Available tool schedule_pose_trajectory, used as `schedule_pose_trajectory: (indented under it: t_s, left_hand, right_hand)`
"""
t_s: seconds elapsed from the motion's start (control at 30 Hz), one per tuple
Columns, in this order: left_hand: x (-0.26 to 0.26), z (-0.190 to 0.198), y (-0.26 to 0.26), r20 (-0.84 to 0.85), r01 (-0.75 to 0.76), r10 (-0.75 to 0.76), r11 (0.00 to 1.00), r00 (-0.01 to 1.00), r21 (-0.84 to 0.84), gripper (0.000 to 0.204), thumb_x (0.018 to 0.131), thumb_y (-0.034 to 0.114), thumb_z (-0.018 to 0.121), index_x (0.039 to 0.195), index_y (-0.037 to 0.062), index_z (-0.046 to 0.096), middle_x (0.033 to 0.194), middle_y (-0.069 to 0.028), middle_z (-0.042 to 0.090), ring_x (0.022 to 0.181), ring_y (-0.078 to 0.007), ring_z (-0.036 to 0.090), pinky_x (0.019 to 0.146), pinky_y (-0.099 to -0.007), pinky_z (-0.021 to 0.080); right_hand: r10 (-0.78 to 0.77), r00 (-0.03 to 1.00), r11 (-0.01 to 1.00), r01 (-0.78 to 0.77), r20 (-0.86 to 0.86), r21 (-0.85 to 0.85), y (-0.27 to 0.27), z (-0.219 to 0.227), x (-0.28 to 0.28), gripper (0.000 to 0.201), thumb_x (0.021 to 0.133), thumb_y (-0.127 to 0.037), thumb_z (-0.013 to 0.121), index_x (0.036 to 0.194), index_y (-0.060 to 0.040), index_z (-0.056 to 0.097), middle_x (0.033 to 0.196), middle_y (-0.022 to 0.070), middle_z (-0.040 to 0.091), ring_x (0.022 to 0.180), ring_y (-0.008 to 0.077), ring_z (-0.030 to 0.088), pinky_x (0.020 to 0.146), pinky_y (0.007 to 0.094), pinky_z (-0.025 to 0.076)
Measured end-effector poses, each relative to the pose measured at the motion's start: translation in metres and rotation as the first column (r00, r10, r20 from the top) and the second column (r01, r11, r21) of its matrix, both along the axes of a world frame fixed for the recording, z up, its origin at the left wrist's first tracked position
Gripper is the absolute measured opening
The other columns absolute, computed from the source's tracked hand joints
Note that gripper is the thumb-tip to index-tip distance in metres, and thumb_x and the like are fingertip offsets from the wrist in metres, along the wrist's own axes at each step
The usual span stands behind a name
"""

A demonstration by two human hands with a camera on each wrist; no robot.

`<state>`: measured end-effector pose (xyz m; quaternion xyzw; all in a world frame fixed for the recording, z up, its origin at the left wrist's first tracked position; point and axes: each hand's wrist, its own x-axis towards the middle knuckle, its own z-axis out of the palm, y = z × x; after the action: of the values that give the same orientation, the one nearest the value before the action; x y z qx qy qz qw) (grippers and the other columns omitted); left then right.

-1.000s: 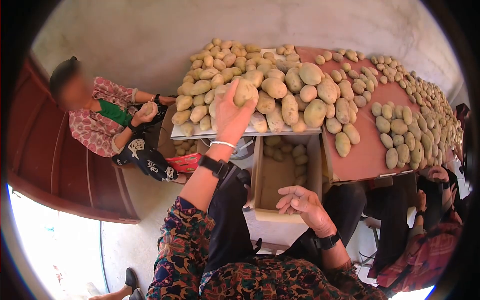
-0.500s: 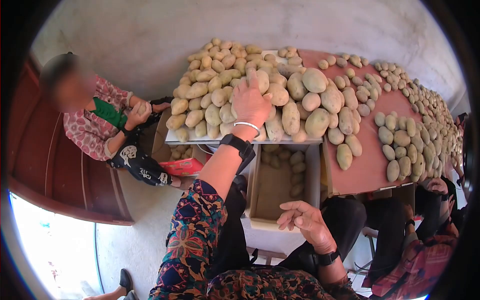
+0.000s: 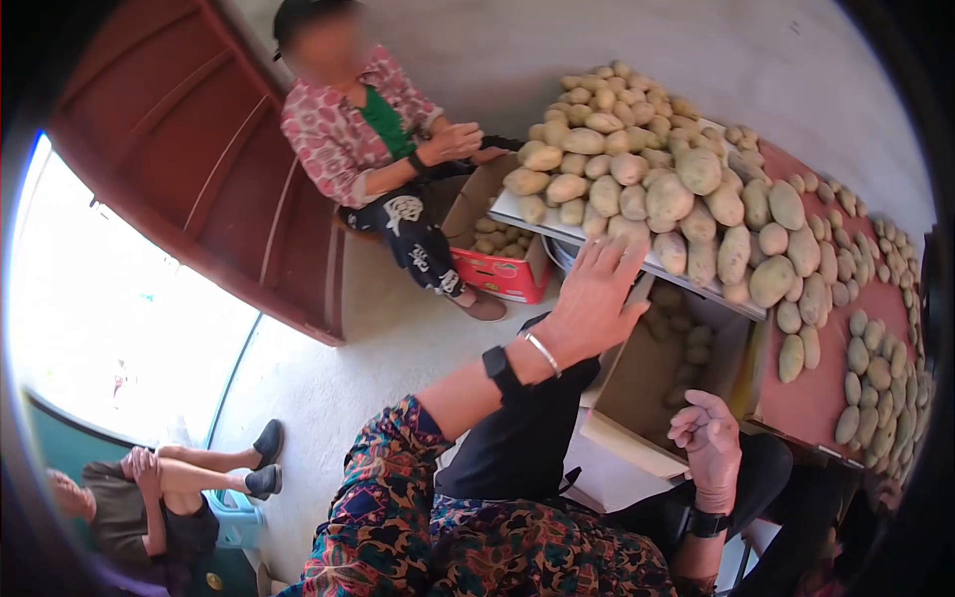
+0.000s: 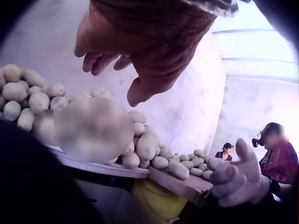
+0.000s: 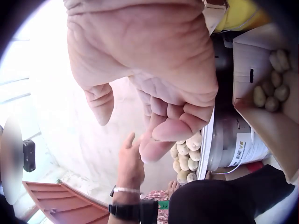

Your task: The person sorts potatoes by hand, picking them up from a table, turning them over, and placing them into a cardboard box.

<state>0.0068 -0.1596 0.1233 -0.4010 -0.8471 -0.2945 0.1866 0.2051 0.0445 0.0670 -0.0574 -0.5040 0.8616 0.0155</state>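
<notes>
My left hand [image 3: 592,303], a silver bangle and black band at its wrist, is held out with fingers extended before the front edge of the potato pile [image 3: 668,199]. Nothing is in its grasp; the left wrist view shows its loosely bent fingers [image 4: 100,63] above the potatoes. The pile of yellowish-brown potatoes is heaped on a white-edged board [image 3: 686,284]. Over my lap and near the open cardboard box [image 3: 622,443], my right hand [image 3: 711,443] hovers with relaxed, slightly curled fingers and holds nothing. Several potatoes [image 5: 275,79] lie inside that box.
A red-brown table [image 3: 781,403] with more potatoes adjoins on the right. To the left sits a person in a patterned shirt [image 3: 318,134], beside a red carton [image 3: 507,279] of potatoes. Another person [image 3: 119,507] sits at lower left. A bucket [image 5: 231,137] stands under the board.
One second ago my left hand gripped a potato over the pile; now it is empty and drawn back to the front edge. The head view has turned left. My right hand stays low and empty.
</notes>
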Motion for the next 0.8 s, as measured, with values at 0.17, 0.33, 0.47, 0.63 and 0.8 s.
schedule_pose_trajectory:
  t_s: [0.17,0.33,0.47,0.63,0.8]
  left_hand:
    - [0.004,-0.053,-0.052,0.124,-0.128,0.131,0.991,0.984,-0.031,0.070,0.080,0.030,0.071,0.137,-0.0004,0.045,0.126,-0.0240,0.054,0.121,-0.0416,0.050,0.112,-0.0504,0.033]
    - [0.004,-0.048,-0.069,0.265,-0.155,0.175,0.983,0.948,-0.097,0.065,0.080,0.039,0.069,0.130,-0.0005,0.053,0.115,-0.0233,0.062,0.112,-0.0402,0.057,0.108,-0.0483,0.039]
    - [0.002,-0.044,-0.071,0.407,-0.151,0.175,0.984,0.897,-0.091,0.062,0.078,0.039,0.069,0.126,0.0015,0.058,0.114,-0.0212,0.064,0.111,-0.0381,0.059,0.098,-0.0441,0.047]
    - [-0.007,-0.045,-0.078,0.564,-0.127,0.109,0.992,0.819,-0.007,0.050,0.078,0.034,0.068,0.116,0.0024,0.065,0.111,-0.0160,0.070,0.106,-0.0348,0.065,0.094,-0.0417,0.050]
    - [-0.012,-0.057,-0.086,0.565,-0.183,0.119,0.981,0.817,0.058,0.036,0.078,0.024,0.067,0.107,0.0020,0.067,0.100,-0.0152,0.072,0.095,-0.0326,0.068,0.086,-0.0397,0.054]
  right_hand:
    - [-0.010,1.000,1.000,0.009,0.005,0.023,0.004,-0.011,-0.005,0.060,0.087,-0.042,0.067,0.125,0.0029,0.055,0.092,0.0101,0.067,0.076,0.0179,0.064,0.064,0.0244,0.046]
    - [-0.030,0.977,0.836,-0.091,0.209,0.542,-0.011,0.004,-0.028,0.047,0.086,-0.030,0.066,0.120,0.0014,0.060,0.088,0.0089,0.069,0.074,0.0161,0.064,0.064,0.0263,0.047]
    - [0.195,0.928,0.198,-0.355,0.319,0.913,-0.022,0.025,-0.068,0.045,0.077,-0.026,0.072,0.112,0.0016,0.065,0.088,0.0182,0.071,0.080,0.0285,0.069,0.073,0.0357,0.053]
    - [0.154,0.936,-0.160,-0.292,0.316,0.943,0.003,-0.056,-0.172,0.039,0.075,-0.019,0.072,0.108,0.0002,0.067,0.094,0.0222,0.070,0.091,0.0390,0.068,0.082,0.0439,0.054]
    - [-0.055,0.951,0.510,-0.235,0.304,0.827,0.057,-0.227,-0.182,0.035,0.084,-0.016,0.063,0.116,-0.0019,0.063,0.110,0.0221,0.067,0.103,0.0401,0.064,0.089,0.0450,0.052]
